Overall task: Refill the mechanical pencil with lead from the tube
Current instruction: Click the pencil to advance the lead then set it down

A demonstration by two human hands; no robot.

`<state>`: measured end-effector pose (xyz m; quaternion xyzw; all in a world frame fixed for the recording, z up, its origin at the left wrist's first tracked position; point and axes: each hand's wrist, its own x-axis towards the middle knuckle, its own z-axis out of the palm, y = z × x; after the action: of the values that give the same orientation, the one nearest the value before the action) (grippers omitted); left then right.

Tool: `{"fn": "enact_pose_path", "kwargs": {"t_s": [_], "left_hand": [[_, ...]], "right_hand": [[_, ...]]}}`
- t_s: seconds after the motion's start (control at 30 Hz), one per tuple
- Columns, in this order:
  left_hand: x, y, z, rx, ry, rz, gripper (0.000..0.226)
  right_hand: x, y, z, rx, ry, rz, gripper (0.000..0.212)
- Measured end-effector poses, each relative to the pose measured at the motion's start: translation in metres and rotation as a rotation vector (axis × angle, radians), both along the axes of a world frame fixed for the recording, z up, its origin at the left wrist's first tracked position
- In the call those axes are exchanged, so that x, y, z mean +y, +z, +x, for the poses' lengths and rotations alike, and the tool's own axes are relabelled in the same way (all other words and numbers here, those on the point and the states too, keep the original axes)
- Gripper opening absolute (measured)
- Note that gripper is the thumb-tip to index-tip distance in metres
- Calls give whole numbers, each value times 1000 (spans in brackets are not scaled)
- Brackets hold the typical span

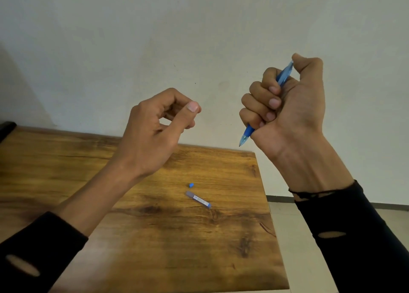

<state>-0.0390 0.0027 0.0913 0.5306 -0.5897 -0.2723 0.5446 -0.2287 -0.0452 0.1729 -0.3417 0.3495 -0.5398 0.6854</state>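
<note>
The mechanical pencil (247, 133) is clenched in the fist of the right hand (287, 102), tip pointing down and out below the little finger, its upper end covered by the thumb; whether the top is open there cannot be told. The left hand (159, 126) is raised beside it with thumb and forefinger pinched together, and whether a lead is held between them cannot be told, since anything that thin would not be seen. The lead tube (198, 199) is left lying on the wooden table (66, 171), well below both hands and nearer the left grip, with a small blue cap (191, 185) just beside its upper end. Several risks are judged to follow: a lead, if one is pinched, could be snapped by too firm a squeeze or by being fed at an angle into the pencil's narrow opening; it could be dropped and lost against the wood grain; leads could be spilled if the tube lies uncapped and is nudged; the loose cap could be knocked off the near table edge. By count: one pencil, one tube, one cap, one table, two hands, two dark sleeves
</note>
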Motion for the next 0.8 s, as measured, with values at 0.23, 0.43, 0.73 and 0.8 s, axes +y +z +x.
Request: {"fn": "enact_pose_path", "kwargs": {"t_s": [0.23, 0.43, 0.73, 0.8], "left_hand": [[0, 3, -3, 4, 1, 7, 20], [-2, 0, -3, -25, 1, 4, 14], [-6, -7, 0, -40, 2, 13, 6], [-6, -7, 0, -38, 5, 15, 8]], "right_hand": [[2, 4, -3, 13, -25, -16, 56], [1, 4, -3, -8, -36, -14, 56], [1, 3, -1, -10, -44, -5, 56], [0, 2, -1, -12, -45, 1, 57]]}}
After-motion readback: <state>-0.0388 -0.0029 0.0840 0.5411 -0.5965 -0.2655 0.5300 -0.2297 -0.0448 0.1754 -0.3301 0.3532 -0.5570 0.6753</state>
